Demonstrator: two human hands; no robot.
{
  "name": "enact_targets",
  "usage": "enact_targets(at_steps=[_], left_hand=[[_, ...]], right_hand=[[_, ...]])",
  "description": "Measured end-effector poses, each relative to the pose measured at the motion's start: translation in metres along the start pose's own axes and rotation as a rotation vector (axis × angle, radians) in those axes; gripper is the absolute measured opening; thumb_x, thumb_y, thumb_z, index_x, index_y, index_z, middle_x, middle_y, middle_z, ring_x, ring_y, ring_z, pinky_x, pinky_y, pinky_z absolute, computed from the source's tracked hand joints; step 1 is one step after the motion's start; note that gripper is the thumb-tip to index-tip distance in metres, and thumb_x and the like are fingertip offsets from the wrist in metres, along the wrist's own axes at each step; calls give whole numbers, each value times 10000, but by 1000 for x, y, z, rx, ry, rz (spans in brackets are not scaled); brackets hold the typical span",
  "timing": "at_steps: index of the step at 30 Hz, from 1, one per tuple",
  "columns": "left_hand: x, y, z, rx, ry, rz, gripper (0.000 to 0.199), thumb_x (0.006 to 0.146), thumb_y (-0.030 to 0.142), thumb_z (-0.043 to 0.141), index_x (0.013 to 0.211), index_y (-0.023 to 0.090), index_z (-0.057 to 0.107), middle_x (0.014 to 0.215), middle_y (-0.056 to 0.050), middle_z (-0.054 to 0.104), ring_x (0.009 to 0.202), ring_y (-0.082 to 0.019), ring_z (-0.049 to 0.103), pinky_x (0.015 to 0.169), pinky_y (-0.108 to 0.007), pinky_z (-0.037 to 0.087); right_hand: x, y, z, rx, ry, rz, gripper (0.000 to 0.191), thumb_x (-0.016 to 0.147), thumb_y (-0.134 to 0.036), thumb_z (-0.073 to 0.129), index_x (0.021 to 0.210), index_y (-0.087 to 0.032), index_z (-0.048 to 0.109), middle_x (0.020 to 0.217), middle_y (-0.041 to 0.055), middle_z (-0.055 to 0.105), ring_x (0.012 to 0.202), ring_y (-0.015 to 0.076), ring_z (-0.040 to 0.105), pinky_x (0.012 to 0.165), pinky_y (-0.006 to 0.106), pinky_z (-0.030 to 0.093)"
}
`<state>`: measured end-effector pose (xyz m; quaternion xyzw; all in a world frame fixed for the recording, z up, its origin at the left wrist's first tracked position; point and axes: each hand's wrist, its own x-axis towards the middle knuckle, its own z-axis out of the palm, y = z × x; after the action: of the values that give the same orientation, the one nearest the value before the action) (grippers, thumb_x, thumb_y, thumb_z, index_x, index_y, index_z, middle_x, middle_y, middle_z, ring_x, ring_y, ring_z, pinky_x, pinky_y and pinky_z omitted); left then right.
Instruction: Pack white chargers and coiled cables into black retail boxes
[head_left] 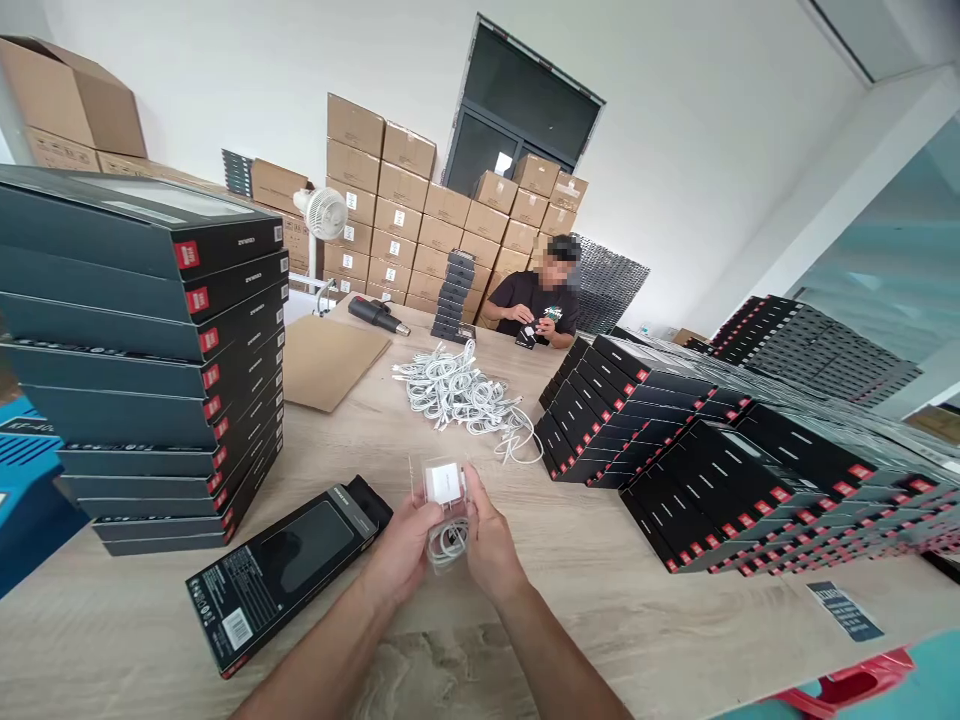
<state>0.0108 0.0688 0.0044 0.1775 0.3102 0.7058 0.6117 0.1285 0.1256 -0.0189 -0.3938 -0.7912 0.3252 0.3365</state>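
Note:
Between my two hands is a clear plastic tray (433,478) with a white charger (445,484) in its upper part and a coiled white cable (448,541) in the lower part. My left hand (403,548) grips the tray's left side, its thumb near the charger. Along the right edge, my right hand (491,545) closes on the same tray. To the left of my hands, a black box (289,570) with a window lies on the table, its far end flap open. Beyond the tray lies a pile of white cables (457,390).
A tall stack of black boxes (247,370) stands at the left, and many more boxes (720,470) fill the right side. Across the table (360,425) a person (536,305) handles a small item. A heat gun (379,315) and a cardboard sheet (330,360) lie at the back left.

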Motion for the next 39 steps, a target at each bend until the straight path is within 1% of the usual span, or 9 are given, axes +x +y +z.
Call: enact_targets(at_steps=[3,7,11,17,26,32,35,37,39], left_hand=[[2,3,-5,6,0,-49,475,588,90,674,1061,109,713,837,-114,792,770,-298,752,662,-343,569],[5,10,-11,-5,-32,-88,379,601,84,670,976,124,709,906,-117,791,842,-296,752,733,-367,584],[6,10,-11,89,29,-93,346,664,128,720,1008,138,690,936,-114,782,815,-261,746,672,-333,583],[5,-8,-2,128,-67,-89,674,582,85,847,1204,174,603,1072,-117,754,886,-268,733,771,-362,569],[10,-6,-3,277,61,-37,787,549,62,687,1309,169,514,962,-62,744,815,-251,714,712,-359,558],[9,-10,0,318,36,42,821,576,93,653,1370,179,462,1010,-65,754,904,-256,714,794,-366,549],[7,-15,5,275,-56,88,787,618,124,687,1372,179,466,1133,-89,743,1042,-270,689,895,-374,521],[5,-16,8,229,-111,104,766,636,138,701,1369,186,486,1196,-92,727,1138,-274,654,972,-377,482],[3,-16,11,193,-128,102,761,634,146,716,1365,196,508,1222,-85,721,1190,-278,629,1017,-378,452]], right_hand=[[-1,-1,2,63,39,25,574,1005,-323,358,1566,-251,267,1366,81,620,1261,211,583,1069,371,464],[-5,0,-11,358,-23,171,733,951,-422,488,1582,-206,184,1018,84,734,863,239,706,770,383,580],[-12,5,-29,697,-165,302,682,845,-540,618,1432,-219,487,1113,106,696,934,268,689,691,372,579],[-17,12,-35,773,27,363,738,777,-488,696,1428,-226,467,959,43,629,841,198,630,675,323,560],[-17,7,-26,825,60,353,791,724,-476,773,1404,-197,483,922,17,594,861,189,596,681,320,563],[-12,7,-26,705,73,349,753,789,-520,702,1431,-199,476,946,43,658,838,205,639,666,324,557],[-9,2,-26,495,145,278,648,870,-522,598,1419,-187,517,1151,107,688,1056,267,645,881,403,545],[-8,-2,-27,328,210,201,551,928,-481,522,1392,-185,555,1323,122,632,1242,273,567,1058,414,447],[-7,-6,-29,187,234,136,484,971,-420,451,1380,-188,568,1376,121,602,1299,257,528,1108,402,400]])
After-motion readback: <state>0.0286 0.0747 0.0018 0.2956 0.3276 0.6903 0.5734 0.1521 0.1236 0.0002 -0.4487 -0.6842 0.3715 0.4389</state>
